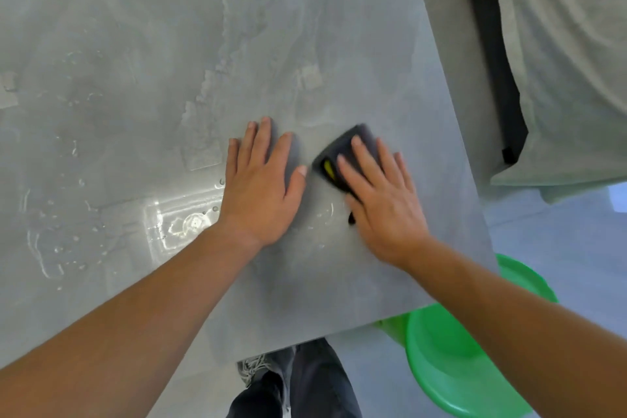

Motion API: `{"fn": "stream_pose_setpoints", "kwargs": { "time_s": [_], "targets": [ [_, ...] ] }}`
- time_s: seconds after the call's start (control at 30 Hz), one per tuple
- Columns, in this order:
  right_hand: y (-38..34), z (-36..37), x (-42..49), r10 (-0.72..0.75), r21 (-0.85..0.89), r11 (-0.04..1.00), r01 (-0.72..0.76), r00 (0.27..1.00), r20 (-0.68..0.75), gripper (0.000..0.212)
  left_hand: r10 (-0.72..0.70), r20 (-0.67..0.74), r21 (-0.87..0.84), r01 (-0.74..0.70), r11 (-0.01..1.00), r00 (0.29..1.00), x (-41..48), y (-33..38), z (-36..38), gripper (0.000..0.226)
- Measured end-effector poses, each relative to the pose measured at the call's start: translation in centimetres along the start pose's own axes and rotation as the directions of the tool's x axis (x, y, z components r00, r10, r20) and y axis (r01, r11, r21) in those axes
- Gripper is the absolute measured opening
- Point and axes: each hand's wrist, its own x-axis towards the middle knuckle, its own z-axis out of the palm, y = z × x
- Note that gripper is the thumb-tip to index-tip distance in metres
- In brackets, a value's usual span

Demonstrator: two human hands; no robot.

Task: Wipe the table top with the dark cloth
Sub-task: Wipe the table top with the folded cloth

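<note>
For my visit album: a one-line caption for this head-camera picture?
Right hand presses a dark cloth on the wet table top; left hand rests flat beside it.

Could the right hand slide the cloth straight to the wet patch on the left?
Probably not directly: the left hand lies flat on the table between dark cloth and wet patch.
</note>
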Motion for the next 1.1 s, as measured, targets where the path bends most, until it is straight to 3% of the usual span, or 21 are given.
{"fn": "stream_pose_setpoints", "kwargs": {
  "time_s": [0.1, 0.13, 0.23, 0.3, 0.37, 0.43, 0.57, 0.6, 0.67, 0.77, 0.83, 1.0, 1.1],
  "targets": [
    [1.7, -0.3, -1.3, -0.106, 0.026, 0.994, 0.105, 0.993, 0.048, 0.053, 0.083, -0.017, -0.004, -0.083, 0.997, 0.996, -2.3, 0.7, 0.4, 0.063],
    [2.6, -0.7, -0.7, -0.061, 0.067, 0.996, 0.059, 0.998, 0.024, 0.051, 0.116, 0.005, 0.012, -0.116, 0.993, 0.993, -3.0, 0.9, 0.7, 0.064],
    [5.0, -1.9, 1.6, 0.292, 0.246, 0.932, -0.265, 0.953, -0.083, 0.048, 0.151, 0.1, 0.067, -0.158, 0.985, 0.983, -4.2, 0.8, 1.8, 0.069],
    [4.4, -1.5, 1.9, 0.384, 0.261, 0.901, -0.346, 0.916, -0.112, 0.048, 0.155, 0.109, 0.071, -0.163, 0.984, 0.982, -4.4, 0.5, 2.2, 0.069],
    [2.3, -0.2, 0.4, 0.291, 0.216, 0.941, -0.259, 0.947, -0.133, 0.05, 0.159, 0.092, 0.021, -0.161, 0.987, 0.983, -4.5, 0.3, 2.3, 0.069],
    [0.0, 1.3, -2.6, 0.108, 0.11, 0.989, -0.097, 0.989, -0.101, 0.053, 0.157, 0.084, -0.029, -0.155, 0.987, 0.984, -4.5, 0.3, 2.2, 0.071],
    [0.8, 1.9, -5.8, -0.132, -0.087, 0.987, 0.134, 0.991, 0.025, 0.055, 0.158, 0.118, 0.062, -0.166, 0.984, 0.98, -4.5, 0.3, 2.3, 0.079],
    [1.9, 1.3, -5.2, -0.115, -0.109, 0.987, 0.117, 0.993, 0.025, 0.055, 0.154, 0.124, 0.102, -0.167, 0.981, 0.98, -4.5, 0.4, 2.4, 0.081],
    [4.2, 0.1, -3.2, 0.071, -0.079, 0.994, -0.073, 0.997, -0.03, 0.056, 0.149, 0.13, 0.153, -0.168, 0.974, 0.98, -4.5, 0.6, 2.8, 0.083],
    [5.8, -1.2, -0.7, 0.411, 0.011, 0.911, -0.412, 0.906, -0.101, 0.056, 0.138, 0.131, 0.175, -0.159, 0.972, 0.982, -4.5, 0.7, 3.2, 0.084],
    [4.1, -0.4, -2.0, 0.454, 0.024, 0.89, -0.455, 0.882, -0.123, 0.057, 0.136, 0.13, 0.17, -0.157, 0.973, 0.982, -4.5, 0.7, 3.3, 0.084],
    [0.9, 1.4, -9.8, 0.358, 0.048, 0.933, -0.356, 0.933, -0.04, 0.057, 0.149, 0.115, 0.145, -0.165, 0.976, 0.982, -4.5, 0.3, 3.0, 0.079],
    [3.8, 0.2, -6.3, 0.511, 0.08, 0.859, -0.506, 0.855, -0.086, 0.056, 0.17, 0.079, 0.127, -0.179, 0.976, 0.982, -4.5, 0.1, 2.9, 0.073]
  ]
}}
